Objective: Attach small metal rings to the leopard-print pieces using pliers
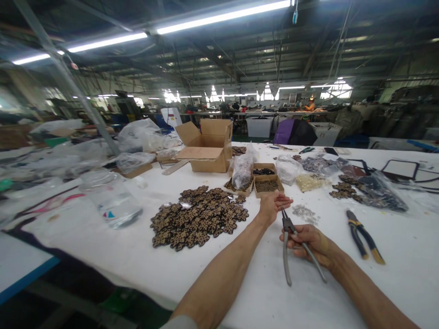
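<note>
My right hand (310,242) is closed around long-nosed pliers (288,227) with bare grey handles. Their handles are spread, and the thin tips point up toward my left hand. My left hand (273,205) reaches over the table just in front of a small cardboard box of tiny brass-coloured pieces (266,185). Its fingers stretch to the right, close to the plier tips; anything small on them is too fine to make out. Small clear pieces (305,214) lie loose right of the plier tips. A pile of flower-shaped leopard-print pieces (202,217) spreads left of my left forearm.
Blue-and-yellow pliers (363,237) lie at the right. Behind stand an open carton (209,157), a box of dark bits (263,170) and a bag of pale pieces (312,182). A clear water jug (113,201) stands left, by the table edge. Plastic bags lie at the back right.
</note>
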The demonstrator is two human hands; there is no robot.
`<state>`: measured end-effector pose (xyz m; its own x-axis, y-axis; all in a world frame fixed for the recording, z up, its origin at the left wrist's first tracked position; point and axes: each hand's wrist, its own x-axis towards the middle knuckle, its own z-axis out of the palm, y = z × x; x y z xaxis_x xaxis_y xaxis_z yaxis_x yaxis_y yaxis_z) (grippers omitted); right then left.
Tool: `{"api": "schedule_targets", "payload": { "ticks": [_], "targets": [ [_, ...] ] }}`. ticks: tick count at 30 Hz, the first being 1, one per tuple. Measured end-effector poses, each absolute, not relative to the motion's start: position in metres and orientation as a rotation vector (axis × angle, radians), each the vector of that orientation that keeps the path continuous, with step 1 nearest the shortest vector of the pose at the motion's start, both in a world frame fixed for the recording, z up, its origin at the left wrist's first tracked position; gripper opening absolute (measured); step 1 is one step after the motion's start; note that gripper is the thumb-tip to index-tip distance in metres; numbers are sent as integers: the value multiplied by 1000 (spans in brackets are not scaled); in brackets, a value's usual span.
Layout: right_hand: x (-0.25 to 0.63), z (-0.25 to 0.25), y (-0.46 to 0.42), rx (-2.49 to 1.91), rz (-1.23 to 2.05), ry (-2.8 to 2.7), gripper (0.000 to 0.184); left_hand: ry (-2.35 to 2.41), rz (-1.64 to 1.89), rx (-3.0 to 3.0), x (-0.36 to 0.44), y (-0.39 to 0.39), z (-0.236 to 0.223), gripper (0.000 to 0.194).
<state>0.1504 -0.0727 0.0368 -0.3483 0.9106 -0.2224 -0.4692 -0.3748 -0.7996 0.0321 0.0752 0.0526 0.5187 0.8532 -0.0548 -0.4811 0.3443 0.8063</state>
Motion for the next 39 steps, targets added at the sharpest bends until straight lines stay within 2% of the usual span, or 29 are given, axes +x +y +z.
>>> {"api": "schedule_targets", "payload": {
  "ticks": [18,33,39],
  "targets": [
    [147,37,-75,-855,1845,-803,36,519,940,903,36,70,52,34],
    [148,36,-76,-865,1849,-855,36,529,923,1014,38,68,52,42],
    [147,38,-76,-825,1824,-849,37,513,927,1040,38,67,54,39]
  ]
}}
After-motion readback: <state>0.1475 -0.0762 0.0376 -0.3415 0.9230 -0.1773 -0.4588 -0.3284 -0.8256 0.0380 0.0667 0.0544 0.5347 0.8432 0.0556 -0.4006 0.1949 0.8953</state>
